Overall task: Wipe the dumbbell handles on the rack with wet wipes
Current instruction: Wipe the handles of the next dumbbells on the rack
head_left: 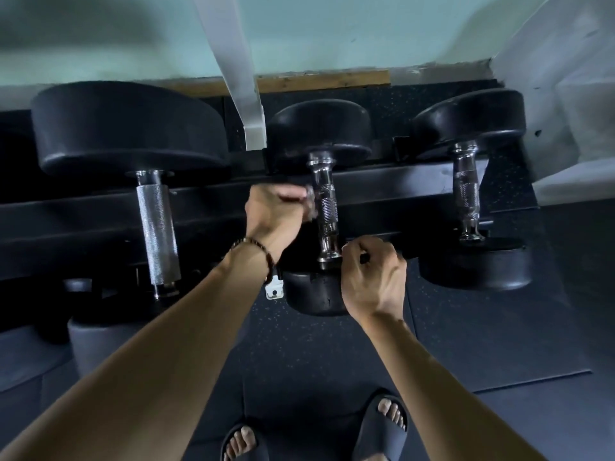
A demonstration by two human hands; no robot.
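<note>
At the far left of the black rack (83, 211) lies the largest dumbbell (133, 134), its straight knurled handle (156, 234) running toward the viewer between two thick black heads, the near one mostly lost in shadow. Behind it a pale metal post (233, 61) slants down from above and ends just beside the middle dumbbell (319, 134). That dumbbell sits across the rails with its chrome handle (327, 211) pointing at the viewer, and both hands are at it. The left hand (273, 214), with a beaded bracelet (263, 254) on the wrist, is just to the left of the handle's middle stretch; its fingers are curled and seem to pinch a small crumpled wet wipe (310, 202) that touches the side of the handle, though motion blur makes the grip hard to read. The right hand (372, 274) is lower, at the near end of the same handle where it meets the near head; its fingers are curled into a loose fist against the head's rim, and whether they grasp anything cannot be told. A small white tag (274, 289) hangs on the rack between the two forearms. Further right a third dumbbell (472, 128) rests on the rails, its chrome handle untouched and well apart from both hands. Below, two feet in dark slides (382, 424) stand on the speckled rubber floor (466, 327).
</note>
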